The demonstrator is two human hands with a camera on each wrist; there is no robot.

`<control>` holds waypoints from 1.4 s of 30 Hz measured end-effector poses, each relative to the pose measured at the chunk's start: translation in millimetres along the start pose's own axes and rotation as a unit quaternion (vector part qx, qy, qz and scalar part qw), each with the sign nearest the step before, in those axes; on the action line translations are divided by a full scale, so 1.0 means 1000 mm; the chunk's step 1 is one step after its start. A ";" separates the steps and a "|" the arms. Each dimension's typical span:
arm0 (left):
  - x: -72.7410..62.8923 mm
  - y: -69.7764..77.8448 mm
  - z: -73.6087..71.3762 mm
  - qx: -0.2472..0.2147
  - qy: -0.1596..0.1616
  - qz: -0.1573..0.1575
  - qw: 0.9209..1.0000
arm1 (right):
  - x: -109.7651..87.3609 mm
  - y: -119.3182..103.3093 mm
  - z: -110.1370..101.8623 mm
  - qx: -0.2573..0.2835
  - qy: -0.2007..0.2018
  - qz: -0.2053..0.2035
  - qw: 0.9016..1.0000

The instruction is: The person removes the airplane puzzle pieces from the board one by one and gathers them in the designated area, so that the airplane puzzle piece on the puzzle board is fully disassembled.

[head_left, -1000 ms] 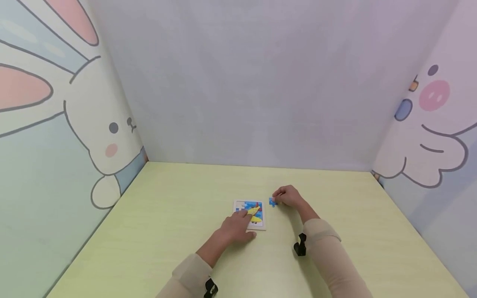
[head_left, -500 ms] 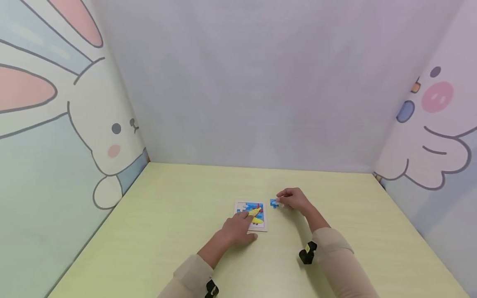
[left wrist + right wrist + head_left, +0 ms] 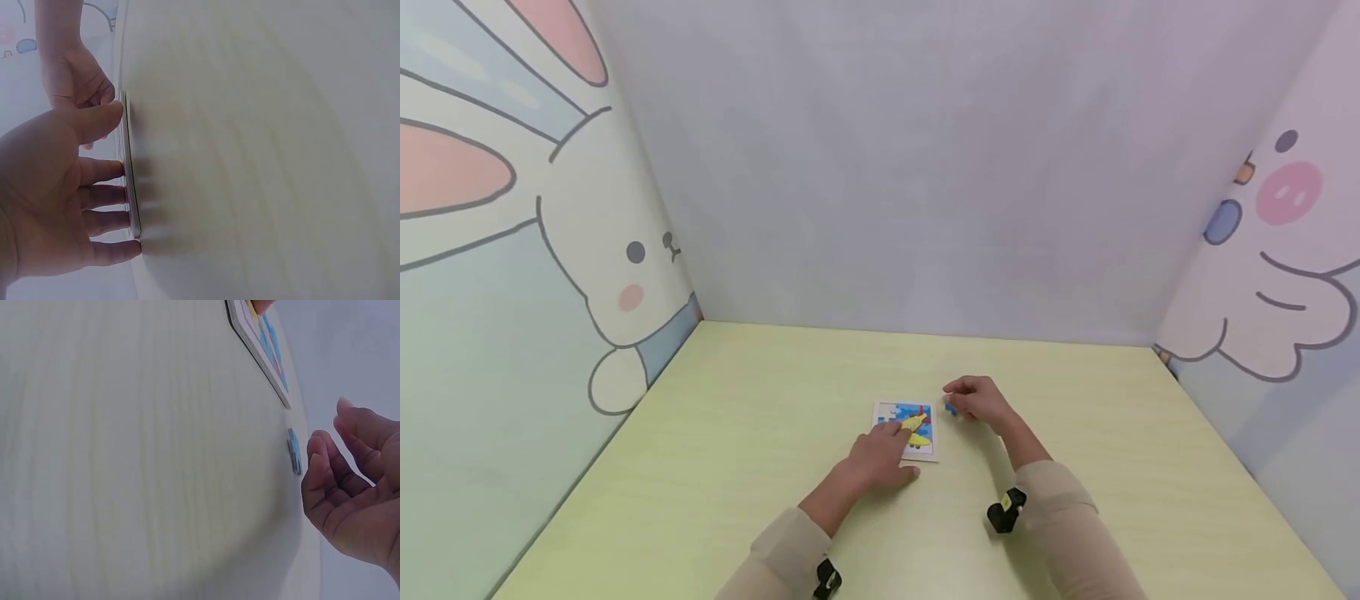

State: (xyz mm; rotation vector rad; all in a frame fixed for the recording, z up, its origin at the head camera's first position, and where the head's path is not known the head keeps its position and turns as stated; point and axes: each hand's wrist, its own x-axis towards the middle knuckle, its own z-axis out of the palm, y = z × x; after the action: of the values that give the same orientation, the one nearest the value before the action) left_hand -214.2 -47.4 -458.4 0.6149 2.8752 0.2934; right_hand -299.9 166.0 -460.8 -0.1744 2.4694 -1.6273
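A framed jigsaw puzzle (image 3: 925,432) with a yellow plane on blue sky lies on the table, its upper left part showing a pale bare patch. My left hand (image 3: 877,458) rests on its lower left side, fingers extended and touching it; in the left wrist view, the thumb lies near the frame's other end. Just right of the frame, a loose blue puzzle piece (image 3: 295,452) lies flat on the table. Over that piece hovers my right hand (image 3: 979,400), partly covering it in the head view. Its fingers are loosely bent, and a gap shows between them and the piece in the right wrist view.
The pale yellow table (image 3: 760,400) meets a plain back wall (image 3: 895,167). Side walls carry a printed rabbit (image 3: 602,250) and a pink-nosed animal (image 3: 1285,250). Black wrist cameras sit on both forearms, the right one (image 3: 1006,511) close above the table.
My right hand shifts slightly right, then back left over the blue piece, hiding more of it. The piece and the framed puzzle stay in place; my left hand keeps resting there.
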 end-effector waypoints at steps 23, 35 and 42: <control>0.002 0.001 -0.002 0.032 0.002 0.020 0.999 | 0.014 -0.015 0.040 -0.006 -0.052 -0.025 0.998; 0.002 0.001 -0.002 0.031 0.001 0.024 0.999 | 0.025 -0.014 0.048 -0.077 -0.049 -0.019 0.996; 0.001 0.002 -0.003 0.035 0.007 0.030 0.999 | 0.026 -0.018 0.057 -0.157 -0.055 -0.033 0.986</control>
State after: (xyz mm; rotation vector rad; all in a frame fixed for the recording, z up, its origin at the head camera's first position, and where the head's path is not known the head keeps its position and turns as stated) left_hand -215.2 -45.6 -455.2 0.7152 2.8957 0.2069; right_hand -313.5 102.9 -468.4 -0.3798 2.6424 -1.2041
